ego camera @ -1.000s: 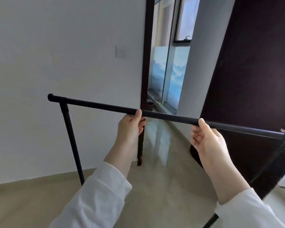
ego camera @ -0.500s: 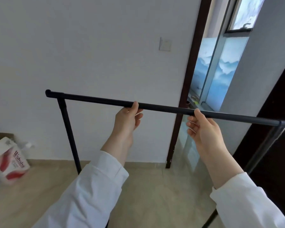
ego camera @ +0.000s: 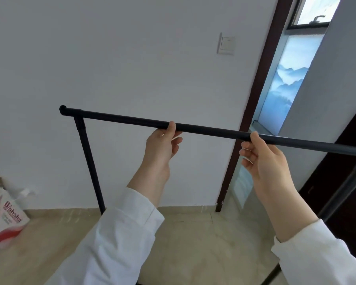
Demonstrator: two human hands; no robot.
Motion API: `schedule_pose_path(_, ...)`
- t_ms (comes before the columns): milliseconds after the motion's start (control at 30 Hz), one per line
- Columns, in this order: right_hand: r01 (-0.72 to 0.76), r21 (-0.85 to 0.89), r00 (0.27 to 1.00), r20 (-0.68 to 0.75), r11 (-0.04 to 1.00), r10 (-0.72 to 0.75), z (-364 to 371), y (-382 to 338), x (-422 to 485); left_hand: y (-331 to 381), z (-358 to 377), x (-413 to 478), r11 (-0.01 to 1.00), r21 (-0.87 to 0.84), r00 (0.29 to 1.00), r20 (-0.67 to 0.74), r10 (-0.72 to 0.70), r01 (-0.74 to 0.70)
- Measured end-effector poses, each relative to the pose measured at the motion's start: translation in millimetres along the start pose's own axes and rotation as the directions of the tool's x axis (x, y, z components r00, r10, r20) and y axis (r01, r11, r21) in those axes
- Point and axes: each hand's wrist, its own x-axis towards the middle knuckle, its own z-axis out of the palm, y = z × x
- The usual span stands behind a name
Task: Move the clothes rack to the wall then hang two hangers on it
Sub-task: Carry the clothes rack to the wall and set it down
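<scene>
The fingers of the left hand curl under the top bar of the clothes rack, with the thumb lying over the front of it. The fingers of the right hand do the same a bit further along the bar. Both hands are closed loosely around the bar, not squeezed tight. I think two hands are used, set apart, so the long rack stays level and does not swing.

The rack's bar runs across in front of both hands. One thin black leg goes down to the floor, out past the left fingers. The white wall is just beyond the bar, so the rack looks close to where it should stand. A light switch is up above the fingers. A dark door frame stands behind the right fingers. A red and white box sits on the floor far off to the left.

No hangers can be seen, so that part seems not done yet.
</scene>
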Motion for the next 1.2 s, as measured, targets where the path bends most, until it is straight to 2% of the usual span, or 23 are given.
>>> schedule_pose_path(700, -0.013, -0.063, 1.0, -0.021, 0.998, 0.012, 125.0, 59.5, 137.4, 7.8, -29.6, 194.4, 0.999, -0.011, 0.999, -0.04, -0.035, 0.035)
schedule_pose_path(933, -0.014, -0.06, 0.999, -0.053, 0.998, 0.011, 162.5, 65.1, 171.9, 19.9, -37.2, 248.9, 0.999, -0.018, 0.999, 0.008, -0.045, 0.045)
schedule_pose_path(1200, 0.016, -0.012, 0.99, -0.141, 1.0, -0.018, 214.8, 73.5, 201.2, 43.8, -56.0, 312.2, 0.996, -0.003, 0.988, 0.132, -0.085, 0.087)
